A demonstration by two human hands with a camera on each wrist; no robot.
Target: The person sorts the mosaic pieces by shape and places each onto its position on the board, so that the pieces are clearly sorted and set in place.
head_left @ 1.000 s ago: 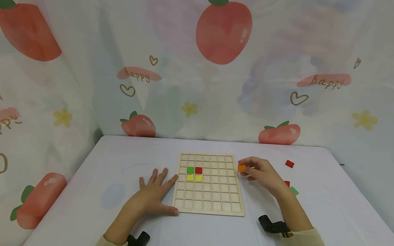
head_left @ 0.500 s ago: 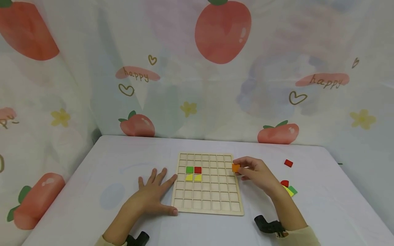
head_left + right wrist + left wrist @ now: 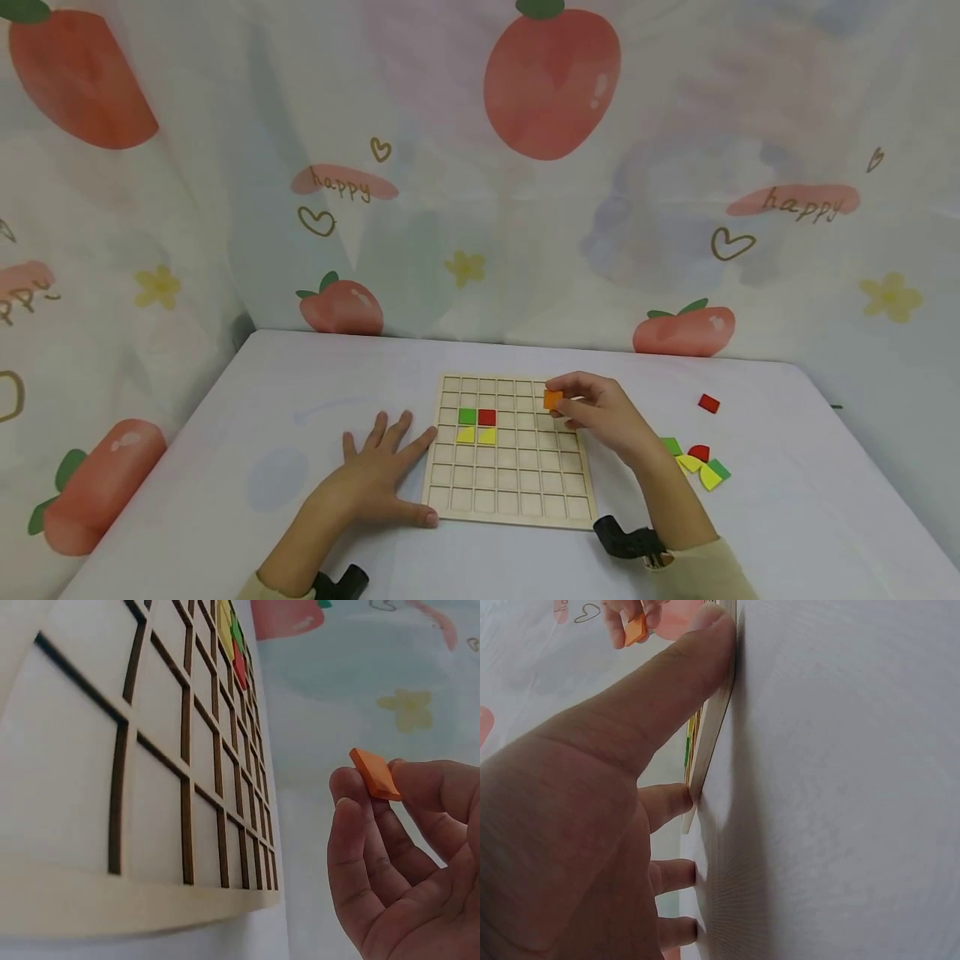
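Note:
A wooden grid board (image 3: 517, 481) lies flat on the white table. In its left part sit a green tile (image 3: 467, 416), a red tile (image 3: 487, 417) and two part-yellow tiles (image 3: 466, 435) below them. My left hand (image 3: 375, 479) is spread out, its thumb and index fingertip at the board's left edge. Between thumb and fingers my right hand (image 3: 607, 414) pinches an orange square tile (image 3: 553, 400), held over the board's upper right cells. The right wrist view shows this orange tile (image 3: 376, 775) tilted and clear of the board.
Right of the board lie several loose tiles: a green one (image 3: 671, 446), yellow ones (image 3: 710, 477) and a rounded red one (image 3: 699, 453). Another red tile (image 3: 708, 403) lies farther back. A printed cloth (image 3: 540, 275) hangs behind the table.
My right hand has moved left with the orange tile, from beside the board to over its upper right cells. More loose tiles show behind the forearm. My left hand stays in place.

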